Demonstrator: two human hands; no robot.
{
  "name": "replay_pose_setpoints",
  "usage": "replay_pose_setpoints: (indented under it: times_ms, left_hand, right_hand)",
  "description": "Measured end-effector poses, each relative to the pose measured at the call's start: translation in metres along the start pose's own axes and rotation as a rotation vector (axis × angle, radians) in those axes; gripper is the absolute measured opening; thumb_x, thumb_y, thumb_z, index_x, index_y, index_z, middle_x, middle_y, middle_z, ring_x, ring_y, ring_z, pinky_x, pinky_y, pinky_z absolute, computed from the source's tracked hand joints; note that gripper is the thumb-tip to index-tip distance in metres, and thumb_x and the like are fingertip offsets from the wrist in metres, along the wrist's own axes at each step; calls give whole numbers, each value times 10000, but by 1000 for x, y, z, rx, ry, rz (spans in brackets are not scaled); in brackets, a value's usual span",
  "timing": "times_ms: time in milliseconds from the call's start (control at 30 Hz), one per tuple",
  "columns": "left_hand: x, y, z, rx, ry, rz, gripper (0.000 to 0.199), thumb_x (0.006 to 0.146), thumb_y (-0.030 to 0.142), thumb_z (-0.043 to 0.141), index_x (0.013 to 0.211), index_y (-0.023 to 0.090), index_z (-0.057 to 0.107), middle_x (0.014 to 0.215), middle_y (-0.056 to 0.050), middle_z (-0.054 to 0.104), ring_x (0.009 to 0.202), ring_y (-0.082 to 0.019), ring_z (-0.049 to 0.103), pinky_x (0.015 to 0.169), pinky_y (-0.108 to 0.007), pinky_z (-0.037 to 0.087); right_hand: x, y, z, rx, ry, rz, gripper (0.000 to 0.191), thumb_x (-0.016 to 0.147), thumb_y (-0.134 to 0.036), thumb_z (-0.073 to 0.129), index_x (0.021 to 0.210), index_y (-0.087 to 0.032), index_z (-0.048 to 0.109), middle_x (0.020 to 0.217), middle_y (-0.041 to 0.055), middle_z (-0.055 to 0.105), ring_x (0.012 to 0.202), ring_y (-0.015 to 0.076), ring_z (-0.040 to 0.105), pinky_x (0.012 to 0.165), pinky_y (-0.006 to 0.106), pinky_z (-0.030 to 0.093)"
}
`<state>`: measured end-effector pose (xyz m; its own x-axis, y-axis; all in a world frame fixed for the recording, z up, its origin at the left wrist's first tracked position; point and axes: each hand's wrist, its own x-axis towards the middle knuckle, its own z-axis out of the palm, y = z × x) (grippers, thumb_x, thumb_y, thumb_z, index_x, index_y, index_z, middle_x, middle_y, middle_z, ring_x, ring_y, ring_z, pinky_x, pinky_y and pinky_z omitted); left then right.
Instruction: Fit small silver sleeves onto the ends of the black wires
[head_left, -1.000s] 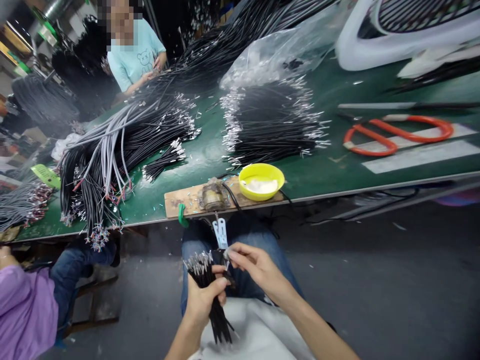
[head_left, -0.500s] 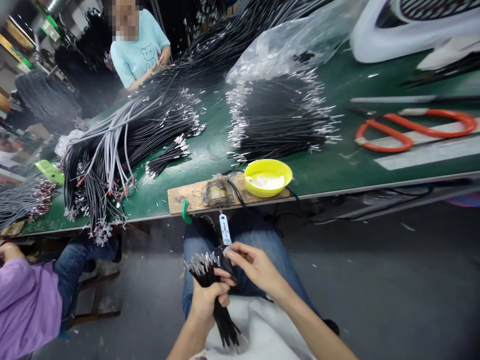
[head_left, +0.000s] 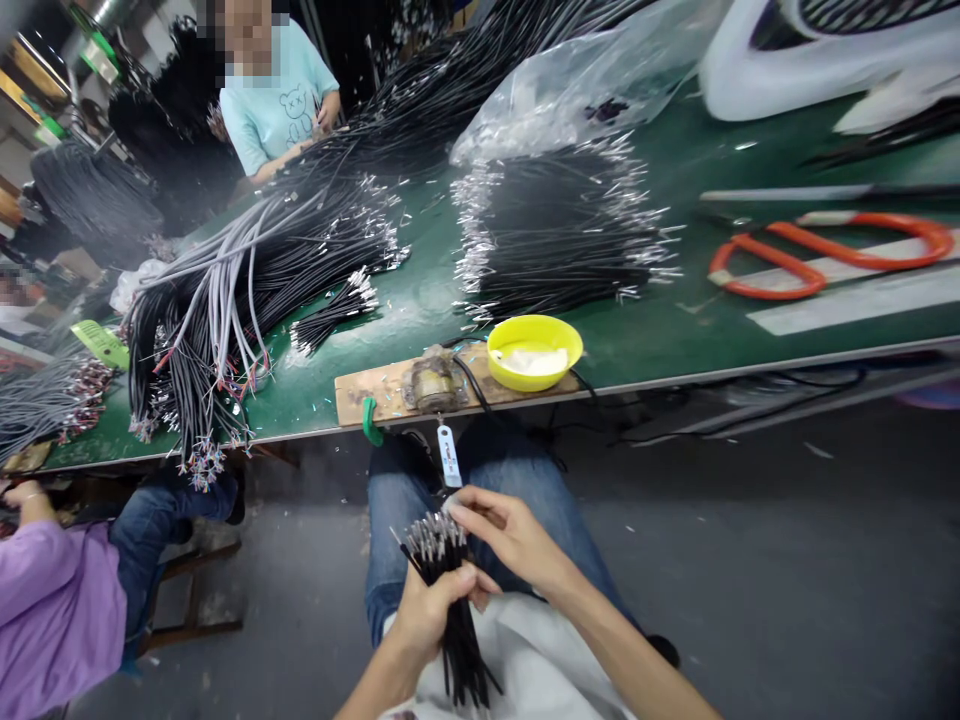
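My left hand (head_left: 433,612) is wrapped round a bundle of short black cables (head_left: 466,660), held upright over my lap with bare silvery wire ends at the top. My right hand (head_left: 508,530) is close beside those ends, thumb and fingers pinched together. What its fingertips hold, if anything, I cannot make out. Just above them a pale blue-and-white tag-like strip (head_left: 448,456) hangs below a small motor-like device (head_left: 436,385). This device is fixed on a wooden board (head_left: 371,398) at the table edge.
On the green table (head_left: 645,335) are a yellow bowl (head_left: 534,352) with white contents, a stack of black cables (head_left: 555,225), grey cables (head_left: 225,260) and orange-handled scissors (head_left: 780,262). A green clamp (head_left: 370,420) grips the board. A person in light blue (head_left: 277,95) sits opposite; another in purple (head_left: 64,600) sits left.
My left hand has shifted right with the cable bundle, bringing its silvery ends up against my right fingertips. My right hand has hardly moved.
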<state>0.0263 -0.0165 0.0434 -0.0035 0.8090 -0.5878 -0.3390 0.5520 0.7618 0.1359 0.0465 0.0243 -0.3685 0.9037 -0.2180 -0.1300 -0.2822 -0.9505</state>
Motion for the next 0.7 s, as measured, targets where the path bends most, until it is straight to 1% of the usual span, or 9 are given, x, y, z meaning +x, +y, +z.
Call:
replay_pose_setpoints:
  times_ms: [67,100,200,267,333,433,567,700]
  left_hand:
    - [1,0,0,-3,6,-23,467,450,546,741,498,93,635,380,1,484,374,-97,440,419,-247,320]
    - [2,-1,0,-8,7,-39,492,437,569,739,511,95,629,356,16,457,335,-89,415,381,-239,300]
    - [3,-2,-1,-21,31,-51,501,429,556,759,560,92,621,328,58,401,273,-42,319,322,-206,225]
    - [4,-3,-2,-37,58,-33,485,431,526,776,572,92,613,354,73,397,282,-16,291,323,-190,213]
    - [4,-4,-3,-48,81,-11,474,432,512,783,577,97,604,375,87,383,291,-3,274,323,-182,208]
    - [5,-3,-5,-47,93,5,462,432,496,792,579,101,602,381,99,367,290,2,264,318,-178,199]
    - [5,0,-6,-31,80,-6,446,449,482,790,561,87,614,381,81,398,280,7,260,312,-185,189]
    - [4,5,-4,-29,50,-19,421,447,444,796,577,78,634,373,69,415,284,-6,296,319,-188,204]
  right_hand:
    - [-1,0,-1,11,-17,-4,271,678,-434,586,629,-168,583,554,-11,529,542,136,483,532,259,397]
    - [-1,0,-1,14,-21,-6,273,677,-437,592,641,-167,590,561,-8,539,548,138,490,537,261,400]
    - [-2,0,-1,19,-25,-13,266,664,-429,617,697,-165,612,609,9,582,585,149,520,567,268,415]
    - [-3,1,0,30,-42,-6,262,663,-418,623,735,-166,614,613,8,586,572,147,528,565,271,420]
    - [-3,1,1,47,-73,11,263,665,-409,624,775,-171,606,588,-9,568,514,133,514,533,269,418]
    - [-4,0,3,53,-100,24,254,666,-403,625,783,-181,585,545,-35,538,450,116,487,502,265,411]
    - [-3,-3,2,24,-75,20,246,663,-408,629,746,-183,575,529,-43,529,450,116,494,522,271,408]
    - [-3,-4,3,44,-88,27,283,676,-442,616,747,-169,582,511,-49,499,440,105,461,506,267,403]
